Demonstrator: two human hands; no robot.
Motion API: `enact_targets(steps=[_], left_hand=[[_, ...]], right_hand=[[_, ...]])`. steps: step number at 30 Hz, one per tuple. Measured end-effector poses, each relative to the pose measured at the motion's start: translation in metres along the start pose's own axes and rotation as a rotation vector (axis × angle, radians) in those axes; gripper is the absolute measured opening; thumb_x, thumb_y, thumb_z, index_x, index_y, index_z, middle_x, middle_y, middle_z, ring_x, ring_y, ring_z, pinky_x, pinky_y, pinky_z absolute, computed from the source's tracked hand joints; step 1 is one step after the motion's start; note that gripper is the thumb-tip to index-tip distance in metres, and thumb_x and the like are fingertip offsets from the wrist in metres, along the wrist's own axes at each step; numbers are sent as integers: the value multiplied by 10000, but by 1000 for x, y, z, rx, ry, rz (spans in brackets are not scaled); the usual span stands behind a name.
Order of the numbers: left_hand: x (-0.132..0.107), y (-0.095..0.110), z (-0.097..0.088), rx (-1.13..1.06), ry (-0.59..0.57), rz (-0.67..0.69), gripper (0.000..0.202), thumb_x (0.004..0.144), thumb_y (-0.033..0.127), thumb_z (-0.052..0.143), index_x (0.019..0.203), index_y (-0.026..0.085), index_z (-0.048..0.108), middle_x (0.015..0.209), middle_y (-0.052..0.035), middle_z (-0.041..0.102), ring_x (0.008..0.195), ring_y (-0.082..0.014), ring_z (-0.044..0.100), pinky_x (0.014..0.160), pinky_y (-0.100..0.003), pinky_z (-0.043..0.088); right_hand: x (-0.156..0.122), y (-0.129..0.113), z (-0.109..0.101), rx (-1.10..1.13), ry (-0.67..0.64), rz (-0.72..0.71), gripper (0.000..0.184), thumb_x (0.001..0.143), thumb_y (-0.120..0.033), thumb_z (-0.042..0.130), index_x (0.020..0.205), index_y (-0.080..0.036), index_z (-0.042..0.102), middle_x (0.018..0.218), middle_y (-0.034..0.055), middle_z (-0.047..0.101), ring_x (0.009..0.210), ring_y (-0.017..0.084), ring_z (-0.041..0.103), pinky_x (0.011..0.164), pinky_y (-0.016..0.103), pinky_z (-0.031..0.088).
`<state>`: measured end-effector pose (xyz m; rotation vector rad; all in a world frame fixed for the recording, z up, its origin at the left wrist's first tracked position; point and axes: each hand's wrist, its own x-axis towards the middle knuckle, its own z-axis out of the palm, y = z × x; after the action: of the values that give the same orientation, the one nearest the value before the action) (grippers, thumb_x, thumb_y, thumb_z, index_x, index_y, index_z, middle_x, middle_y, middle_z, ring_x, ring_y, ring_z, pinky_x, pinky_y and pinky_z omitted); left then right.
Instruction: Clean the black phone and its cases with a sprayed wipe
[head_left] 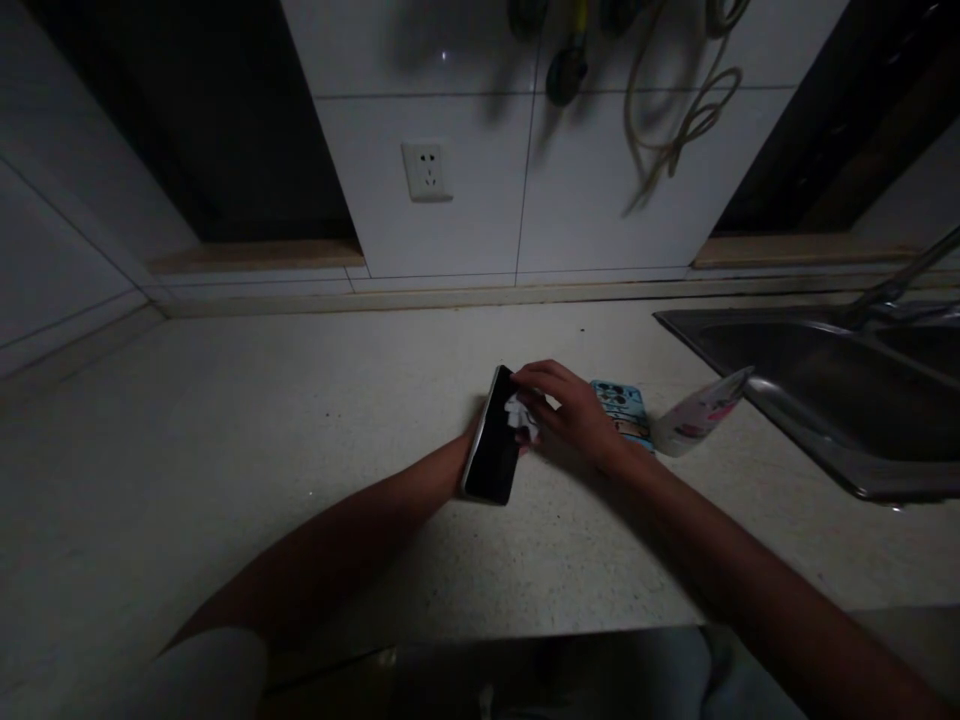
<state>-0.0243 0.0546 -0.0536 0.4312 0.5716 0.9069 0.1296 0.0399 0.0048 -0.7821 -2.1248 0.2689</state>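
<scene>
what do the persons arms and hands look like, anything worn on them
The left forearm and right forearm are bare, and a pale short sleeve shows high on the left arm. The right hand shows no ring or glove, and no watch at the wrist. The left hand is mostly out of sight.

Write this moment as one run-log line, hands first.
left hand: holds black smartphone | right hand: holds white tissue against phone | nearby: blue cartoon phone case, stainless steel sink
</scene>
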Motion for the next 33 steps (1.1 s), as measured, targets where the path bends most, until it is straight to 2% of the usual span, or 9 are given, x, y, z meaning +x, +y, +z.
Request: enact_targets(steps=[4,7,12,16,19,21,26,30,33], left_hand=[[-1,0,8,-99,-46,-42,312,963,337,464,715,194,589,517,0,486,416,-110,377,476,-262,288],[-6,-1,16,-96,-108,-106,397,949,479,450,720,193,604,520,-13,510,406,-110,364,456,-266,249],[-14,-5,29,-97,-174,-197,469,913,570,499,635,200,570,457,-7,456,387,-120,383,439,-267,240],[-21,-3,38,-185,-179,-178,466,926,574,501,705,187,635,581,-41,593,453,-141,496,458,-256,333],[-28,2,43,-100,-138,-230,641,944,687,384,875,140,712,706,-123,686,625,-233,646,592,-346,497],[-32,6,47,-142,-127,-220,712,939,731,349,960,123,718,789,-139,722,711,-252,683,702,-402,540],[-32,9,49,-193,-120,-251,562,986,620,404,1019,146,705,864,-110,759,810,-263,714,933,-549,494],[-30,8,48,-189,-115,-242,534,986,603,429,1031,149,707,880,-110,766,838,-277,720,972,-587,466],[-30,6,48,-175,-86,-224,539,993,594,414,1019,146,712,871,-112,761,826,-274,720,946,-548,491]], right_hand=[[-1,7,6,14,64,147,281,988,-260,532,1229,-264,674,1201,107,653,1129,241,645,940,415,578],[-8,12,7,61,24,230,342,994,-321,514,1309,-267,636,1295,115,649,1202,255,623,977,436,560],[-17,13,10,353,-82,401,341,992,-383,481,1194,-203,687,1070,94,748,973,228,693,870,393,566],[-14,11,11,505,79,564,299,933,-469,545,983,-209,685,831,29,697,734,185,640,645,308,526],[-11,9,7,516,177,640,301,929,-514,530,931,-230,628,684,-28,590,558,143,527,494,251,413],[-10,8,3,442,258,639,305,929,-518,525,901,-228,612,664,-34,563,544,136,494,488,243,380],[-12,7,-3,286,326,607,318,948,-492,516,938,-204,650,730,-7,623,587,142,522,529,253,385],[-14,10,-3,203,318,597,327,966,-465,506,971,-194,689,739,12,662,600,161,567,548,273,416],[-14,15,-5,72,312,505,284,965,-396,533,984,-192,731,877,64,734,767,209,648,711,343,502]])
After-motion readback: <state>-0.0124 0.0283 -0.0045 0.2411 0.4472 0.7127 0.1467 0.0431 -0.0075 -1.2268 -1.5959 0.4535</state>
